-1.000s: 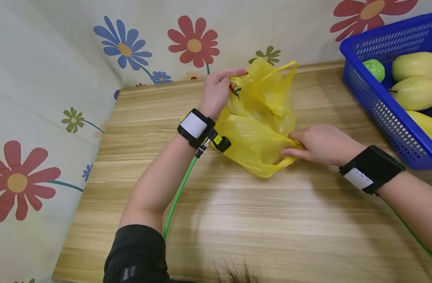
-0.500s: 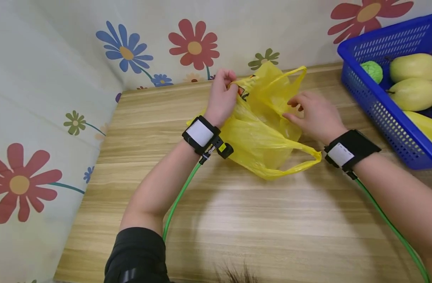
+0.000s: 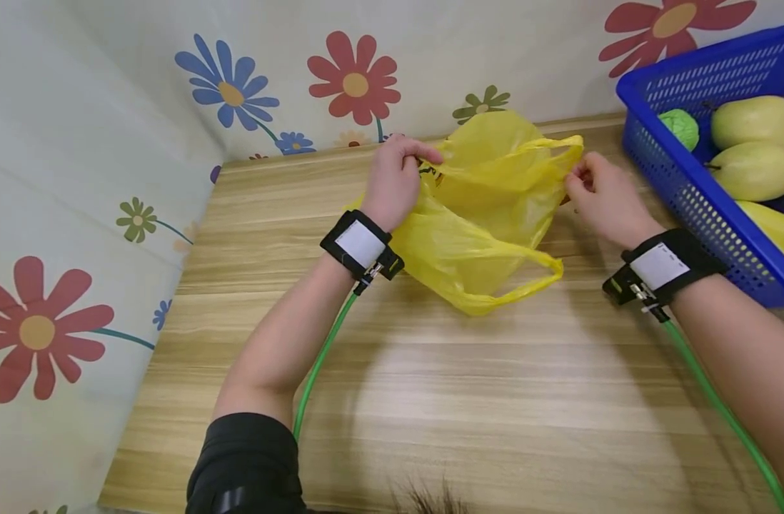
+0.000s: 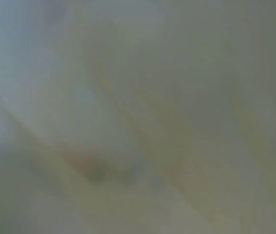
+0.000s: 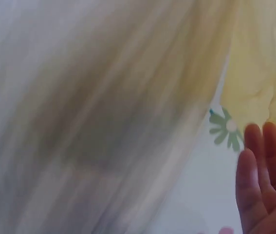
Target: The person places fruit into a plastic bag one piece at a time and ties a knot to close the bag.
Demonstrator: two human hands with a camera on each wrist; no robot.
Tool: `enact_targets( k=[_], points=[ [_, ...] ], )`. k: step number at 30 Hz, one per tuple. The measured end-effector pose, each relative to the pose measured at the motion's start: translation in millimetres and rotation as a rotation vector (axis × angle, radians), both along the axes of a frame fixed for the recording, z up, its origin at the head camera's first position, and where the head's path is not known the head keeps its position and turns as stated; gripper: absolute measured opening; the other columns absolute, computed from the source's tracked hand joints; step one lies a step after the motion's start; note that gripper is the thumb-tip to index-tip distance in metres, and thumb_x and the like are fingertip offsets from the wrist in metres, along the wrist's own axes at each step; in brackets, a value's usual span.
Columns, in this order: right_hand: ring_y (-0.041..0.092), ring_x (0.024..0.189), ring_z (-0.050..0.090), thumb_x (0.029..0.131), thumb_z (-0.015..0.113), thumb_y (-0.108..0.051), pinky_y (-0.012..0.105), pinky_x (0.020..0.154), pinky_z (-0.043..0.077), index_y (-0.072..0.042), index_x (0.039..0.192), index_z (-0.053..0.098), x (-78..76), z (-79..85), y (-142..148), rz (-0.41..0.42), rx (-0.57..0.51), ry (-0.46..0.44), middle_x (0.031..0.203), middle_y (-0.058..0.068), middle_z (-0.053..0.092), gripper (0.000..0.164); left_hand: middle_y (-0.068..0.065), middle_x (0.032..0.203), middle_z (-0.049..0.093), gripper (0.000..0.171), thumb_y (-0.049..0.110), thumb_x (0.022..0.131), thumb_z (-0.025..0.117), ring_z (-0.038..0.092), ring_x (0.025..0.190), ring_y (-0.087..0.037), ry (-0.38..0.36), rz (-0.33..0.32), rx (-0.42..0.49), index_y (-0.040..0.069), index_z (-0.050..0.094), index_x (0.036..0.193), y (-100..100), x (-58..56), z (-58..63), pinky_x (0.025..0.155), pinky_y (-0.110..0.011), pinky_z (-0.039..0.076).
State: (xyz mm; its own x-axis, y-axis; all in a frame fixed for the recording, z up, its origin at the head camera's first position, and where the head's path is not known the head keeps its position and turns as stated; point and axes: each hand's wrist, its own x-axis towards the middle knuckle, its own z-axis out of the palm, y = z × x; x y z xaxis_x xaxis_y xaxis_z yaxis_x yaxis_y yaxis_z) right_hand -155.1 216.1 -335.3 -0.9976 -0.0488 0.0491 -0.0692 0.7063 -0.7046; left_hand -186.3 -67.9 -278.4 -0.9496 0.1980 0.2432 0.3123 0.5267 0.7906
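Observation:
A thin yellow plastic bag [image 3: 475,221] stands spread on the wooden table in the head view, its mouth wide and its two loop handles toward the right. My left hand [image 3: 394,175] grips the left edge of the bag, with the index finger extended along it. At the bag's right side, just below the far handle, my right hand [image 3: 607,196] pinches the film between thumb and fingertips. Fingers [image 5: 248,185] of that hand show in the right wrist view beside blurred yellow film [image 5: 249,83]. Only a hazy blur fills the left wrist view.
A blue perforated basket [image 3: 681,168] stands at the right, close to my right hand. Inside are pale yellow-green fruits [image 3: 755,170] and a green ball-like item [image 3: 680,128]. A flowered wall covering [image 3: 430,50] borders the wooden table [image 3: 456,414] at the back and left.
My right hand has let go of the near handle and moved up and right to the far side of the bag. The mouth is spread wider; my left hand stays at the left edge.

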Motion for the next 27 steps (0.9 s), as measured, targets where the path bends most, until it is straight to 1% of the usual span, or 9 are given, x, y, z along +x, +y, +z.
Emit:
enact_targets(
  k=[3, 7, 11, 13, 15, 17, 20, 22, 27],
  points=[
    [0.017, 0.063, 0.053, 0.1, 0.038, -0.021, 0.025, 0.048, 0.038, 0.001, 0.103, 0.048, -2.3, 4.8, 11, -0.064, 0.011, -0.041, 0.093, 0.024, 0.064, 0.025, -0.01, 0.1, 0.065, 0.04, -0.011, 0.097, 0.037, 0.054, 0.095, -0.02, 0.03, 0.054, -0.03, 0.001, 0.075, 0.103, -4, -2.6, 1.8, 0.078, -0.019, 0.041],
    [0.027, 0.073, 0.053, 0.1, 0.037, -0.022, 0.029, 0.051, 0.039, 0.003, 0.106, 0.048, -4.5, 8.3, 15, -0.109, 0.057, -0.09, 0.097, 0.024, 0.061, 0.028, -0.01, 0.106, 0.064, 0.036, -0.013, 0.096, 0.037, 0.054, 0.097, -0.018, 0.056, 0.083, -0.057, 0.0, 0.068, 0.109, -4, -2.5, 1.6, 0.079, -0.017, 0.04],
    [0.034, 0.084, 0.05, 0.1, 0.039, -0.023, 0.033, 0.059, 0.04, 0.006, 0.111, 0.05, -5.6, 6.5, 14, -0.123, 0.088, -0.071, 0.102, 0.025, 0.055, 0.033, -0.012, 0.094, 0.056, 0.028, -0.017, 0.093, 0.036, 0.051, 0.091, -0.021, 0.089, 0.026, -0.102, -0.001, 0.06, 0.09, 0, 1.0, 1.9, 0.076, -0.02, 0.037],
    [0.034, 0.084, 0.049, 0.101, 0.04, -0.024, 0.034, 0.061, 0.039, 0.007, 0.113, 0.051, -6.4, 5.1, 14, -0.138, 0.088, -0.055, 0.102, 0.025, 0.055, 0.035, -0.01, 0.088, 0.054, 0.031, -0.016, 0.093, 0.037, 0.051, 0.087, -0.021, 0.086, -0.012, -0.136, -0.001, 0.062, 0.082, 2, 2.8, 2.8, 0.074, -0.021, 0.037],
    [0.033, 0.084, 0.049, 0.102, 0.04, -0.025, 0.034, 0.062, 0.038, 0.007, 0.117, 0.051, -7.6, 4.3, 14, -0.154, 0.075, -0.045, 0.103, 0.025, 0.056, 0.037, -0.007, 0.088, 0.057, 0.037, -0.01, 0.096, 0.039, 0.051, 0.086, -0.02, 0.054, -0.038, -0.16, 0.002, 0.07, 0.081, 4, 4.3, 3.8, 0.072, -0.022, 0.038],
    [0.033, 0.084, 0.051, 0.102, 0.04, -0.028, 0.031, 0.062, 0.04, 0.006, 0.122, 0.049, -8.6, 4.5, 13, -0.157, 0.054, -0.043, 0.107, 0.025, 0.057, 0.04, -0.006, 0.093, 0.061, 0.036, -0.004, 0.099, 0.041, 0.052, 0.086, -0.018, 0.023, -0.05, -0.171, 0.003, 0.075, 0.091, 5, 5.3, 3.9, 0.071, -0.021, 0.039],
    [0.033, 0.091, 0.054, 0.102, 0.04, -0.031, 0.028, 0.064, 0.041, 0.004, 0.129, 0.047, -8.1, 8.8, 10, -0.15, 0.038, -0.035, 0.114, 0.024, 0.057, 0.045, -0.008, 0.104, 0.064, 0.032, 0.001, 0.1, 0.043, 0.053, 0.083, -0.017, 0.017, -0.059, -0.156, 0.003, 0.074, 0.107, 6, 6.5, 2.5, 0.066, -0.022, 0.039],
    [0.035, 0.098, 0.055, 0.102, 0.041, -0.033, 0.032, 0.07, 0.042, 0.004, 0.131, 0.046, -4.9, 16.1, 7, -0.129, 0.045, -0.034, 0.119, 0.024, 0.056, 0.047, -0.008, 0.108, 0.063, 0.031, 0.003, 0.1, 0.044, 0.052, 0.077, -0.017, 0.008, -0.067, -0.126, 0.003, 0.072, 0.113, 6, 7.5, 1.5, 0.062, -0.022, 0.038],
    [0.041, 0.101, 0.053, 0.1, 0.046, -0.034, 0.043, 0.074, 0.04, 0.005, 0.131, 0.046, 11.8, 50.6, -1, -0.031, 0.159, -0.002, 0.117, 0.027, 0.056, 0.049, -0.008, 0.108, 0.062, 0.031, 0.002, 0.1, 0.045, 0.046, 0.058, -0.02, -0.038, -0.088, -0.016, 0.002, 0.069, 0.119, 3, 9.7, 0.2, 0.053, -0.023, 0.034]
  ],
)
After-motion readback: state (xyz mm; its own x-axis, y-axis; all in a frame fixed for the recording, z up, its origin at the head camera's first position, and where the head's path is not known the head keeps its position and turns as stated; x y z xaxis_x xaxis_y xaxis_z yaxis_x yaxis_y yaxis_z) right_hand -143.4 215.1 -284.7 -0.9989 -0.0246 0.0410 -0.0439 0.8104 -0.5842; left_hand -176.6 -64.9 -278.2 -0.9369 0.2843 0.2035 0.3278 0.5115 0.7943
